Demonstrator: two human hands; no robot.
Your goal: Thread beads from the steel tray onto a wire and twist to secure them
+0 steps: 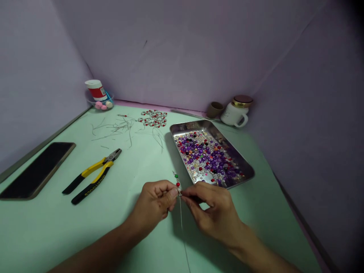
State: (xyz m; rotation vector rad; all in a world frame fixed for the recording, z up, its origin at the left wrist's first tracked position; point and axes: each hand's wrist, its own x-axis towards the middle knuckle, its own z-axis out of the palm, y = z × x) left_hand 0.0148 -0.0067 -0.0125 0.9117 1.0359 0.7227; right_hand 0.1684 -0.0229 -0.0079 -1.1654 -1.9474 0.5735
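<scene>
Between my hands is a thin wire (181, 218) that carries a short row of beads, among them a red bead (178, 184) and a green bead (176, 176). My left hand (156, 199) is closed, thumb and forefinger pinching the beaded wire just below the red bead. From the other side my right hand (212, 204) pinches at the same spot with thumb and forefinger, close to some small pale beads. The wire's long tail hangs down toward the table's front. Fingertips hide the exact grip point.
A metal tray (250, 171) of mixed beads lies beyond my right hand. Left are pliers (95, 172) and a phone (40, 170). Behind lie wire scraps (119, 127) and a beaded chain (153, 118). A lidded mug (234, 112), a brown cup (214, 110) and a bowl (110, 102) stand near the wall.
</scene>
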